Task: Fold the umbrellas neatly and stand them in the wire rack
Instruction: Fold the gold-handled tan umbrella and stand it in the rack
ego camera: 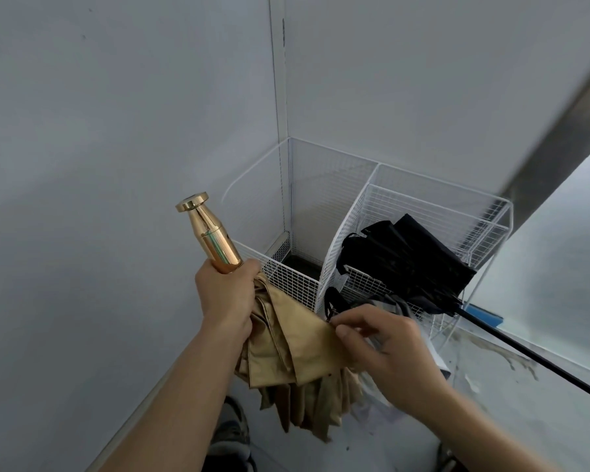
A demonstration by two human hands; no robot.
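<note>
My left hand [227, 294] grips a tan umbrella [297, 356] just below its shiny gold handle [209, 233], handle pointing up, canopy hanging down in loose folds. My right hand [378, 342] pinches the upper edge of the tan canopy fabric between thumb and fingers. The white wire rack [355, 206] stands in the wall corner behind. Its left compartment looks empty. A black umbrella [409, 264] lies slanted in the right compartment, its long black shaft [532, 356] sticking out toward the lower right.
White walls meet in a corner right behind the rack. A pale floor with dirty smears spreads at the right. A blue flat object [484, 315] lies by the rack's right foot. My shoe [230, 434] shows below the tan canopy.
</note>
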